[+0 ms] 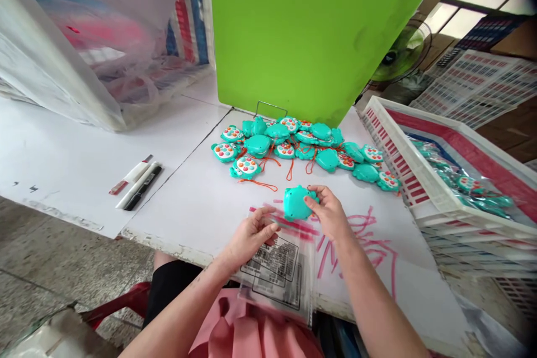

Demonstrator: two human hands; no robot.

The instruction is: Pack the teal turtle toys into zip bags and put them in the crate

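My right hand (329, 212) grips a teal animal-shaped toy (296, 203) with its plain back turned up. Fingers and thumb of my left hand (257, 230) pinch the top edge of a clear plastic bag (277, 271) printed with black text. The bag hangs over the table's front edge toward my lap, and the toy is just above its mouth. Beyond my hands lies a heap of similar teal toys (257, 145), some showing white faces with coloured buttons and orange cord loops.
A green board (293, 28) stands behind the heap. On the right, a white plastic crate (474, 215) holds several bagged toys. Markers (142, 185) lie at the left. A plastic-lined container (84, 67) stands at the back left, and a fan (398, 56) is at the far right.
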